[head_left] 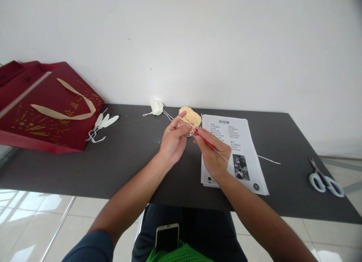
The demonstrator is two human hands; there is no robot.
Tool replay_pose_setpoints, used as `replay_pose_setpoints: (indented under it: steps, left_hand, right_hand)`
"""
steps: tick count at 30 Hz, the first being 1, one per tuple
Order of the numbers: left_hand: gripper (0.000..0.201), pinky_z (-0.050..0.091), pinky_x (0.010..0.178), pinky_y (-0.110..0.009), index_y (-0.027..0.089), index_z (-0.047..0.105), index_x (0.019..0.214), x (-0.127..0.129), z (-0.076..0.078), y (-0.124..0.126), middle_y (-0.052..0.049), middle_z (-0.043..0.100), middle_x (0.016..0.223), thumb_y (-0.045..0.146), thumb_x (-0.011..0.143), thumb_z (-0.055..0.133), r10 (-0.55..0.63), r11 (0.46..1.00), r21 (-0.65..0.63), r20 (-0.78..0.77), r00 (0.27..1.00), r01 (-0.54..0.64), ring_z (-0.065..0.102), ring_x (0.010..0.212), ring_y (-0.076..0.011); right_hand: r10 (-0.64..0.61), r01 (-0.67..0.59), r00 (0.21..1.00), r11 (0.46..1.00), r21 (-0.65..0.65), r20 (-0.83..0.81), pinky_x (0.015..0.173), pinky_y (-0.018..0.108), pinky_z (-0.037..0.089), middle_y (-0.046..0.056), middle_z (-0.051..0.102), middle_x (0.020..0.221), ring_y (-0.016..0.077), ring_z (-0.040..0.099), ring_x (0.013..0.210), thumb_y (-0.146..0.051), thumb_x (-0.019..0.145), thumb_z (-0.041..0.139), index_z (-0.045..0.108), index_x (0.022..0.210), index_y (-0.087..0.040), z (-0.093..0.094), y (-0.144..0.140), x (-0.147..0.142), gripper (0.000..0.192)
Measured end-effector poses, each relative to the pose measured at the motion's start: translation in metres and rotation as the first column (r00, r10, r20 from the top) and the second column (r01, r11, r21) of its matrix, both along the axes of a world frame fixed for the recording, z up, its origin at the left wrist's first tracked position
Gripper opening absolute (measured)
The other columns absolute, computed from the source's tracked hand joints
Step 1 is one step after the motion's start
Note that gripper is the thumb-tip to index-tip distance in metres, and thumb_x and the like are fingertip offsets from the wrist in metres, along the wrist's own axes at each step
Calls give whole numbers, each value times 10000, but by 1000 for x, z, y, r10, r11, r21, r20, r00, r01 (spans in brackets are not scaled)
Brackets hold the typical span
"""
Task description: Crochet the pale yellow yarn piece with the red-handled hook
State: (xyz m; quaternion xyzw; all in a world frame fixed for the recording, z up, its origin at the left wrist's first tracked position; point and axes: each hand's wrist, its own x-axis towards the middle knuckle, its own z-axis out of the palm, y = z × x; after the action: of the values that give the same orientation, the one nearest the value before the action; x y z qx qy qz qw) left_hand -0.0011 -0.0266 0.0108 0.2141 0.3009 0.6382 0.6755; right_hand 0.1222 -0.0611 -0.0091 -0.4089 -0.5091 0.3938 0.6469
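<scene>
Both grips are clenched: left hand (173, 140) pinches the yellow crochet piece (191, 118), right hand (210, 153) grasps the red hook (207, 142).

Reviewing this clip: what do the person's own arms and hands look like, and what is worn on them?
Both forearms are bare. The left hand and right hand show no gloves, and no rings or watch are visible. A blue short sleeve covers the left upper arm; the right sleeve is out of frame.

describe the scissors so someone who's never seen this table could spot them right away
On the dark table, look to its far right end, past the printed sheet. The scissors lie there alone near the front edge, the only metal tool, with pale looped handles.
</scene>
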Motion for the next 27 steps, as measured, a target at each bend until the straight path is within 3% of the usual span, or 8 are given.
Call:
replay_pose_setpoints:
  steps: [4, 8, 17, 27]
  left_hand:
    - [490, 486, 745, -214, 168, 708, 1174, 1, 0, 0, 42, 683, 706, 104, 704, 833, -26, 999, 33, -28, 999, 27, 625, 670, -67]
    - [520, 489, 794, -228, 172, 712, 1177, 2, 0, -2, 28, 709, 796, 86, 680, 840, -18, 998, 67, -59, 998, 22, 639, 714, -66]
    - [556, 489, 754, -225, 186, 714, 1172, 3, 1, -2, 52, 688, 755, 66, 642, 832, 8, 994, 107, -108, 994, 3, 613, 674, -53]
    - [556, 501, 727, -254, 196, 704, 1185, 0, 1, -1, 47, 680, 745, 75, 650, 796, 22, 990, 142, -173, 985, 3, 615, 662, -77]
  right_hand:
    - [82, -122, 944, 987, -107, -318, 693, 308, 661, 12, 829, 957, 154, 753, 769, -299, 848, 800, 803, 966, -271, 5, 12, 2, 122]
    - [149, -221, 889, 968, -120, -433, 673, 233, 626, 0, 819, 922, 98, 722, 714, -302, 846, 810, 766, 914, -250, 12, 20, 7, 97]
    - [165, -208, 887, 977, -52, -431, 637, 236, 583, -28, 792, 878, 92, 680, 679, -273, 820, 826, 705, 876, -264, 13, 24, 13, 133]
    - [153, -150, 934, 988, 35, -323, 621, 271, 546, -19, 770, 904, 111, 685, 698, -231, 842, 797, 689, 888, -269, 15, 26, 21, 124]
